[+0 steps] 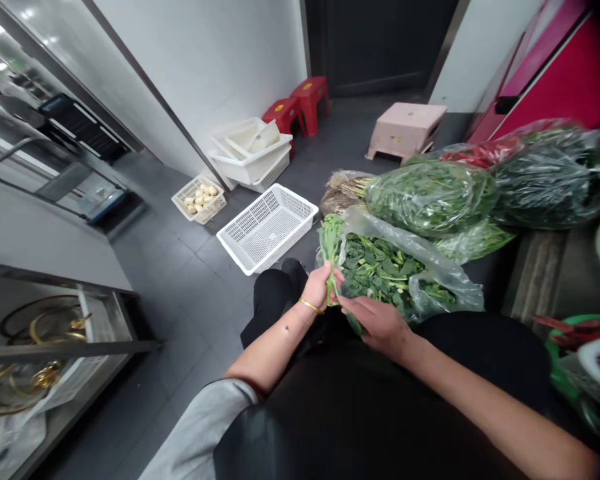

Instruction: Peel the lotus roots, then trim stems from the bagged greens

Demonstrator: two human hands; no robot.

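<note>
Upright in my left hand (316, 288) is a leafy green stalk (331, 243) with a budded, broccoli-like head; the fingers are wrapped round its stem. My right hand (383, 325) is closed beside the lower stem, pinching a dark green leaf (354, 324) that hangs below its fingers. Whether that leaf is still joined to the stem I cannot tell. Just beyond both hands lies an opened clear plastic bag (455, 283) full of loose leafy greens (380, 267). A white perforated basket (270, 233) stands on the floor ahead and to the left, with nothing in it.
Bagged greens (430, 193) lie heaped to the right. A small basket of pale, peeled vegetables (200, 200) and stacked white tubs (253, 160) stand by the wall. Beyond are red stools (310, 100) and a pink stool (407, 127). Metal shelving (80, 353) is at left.
</note>
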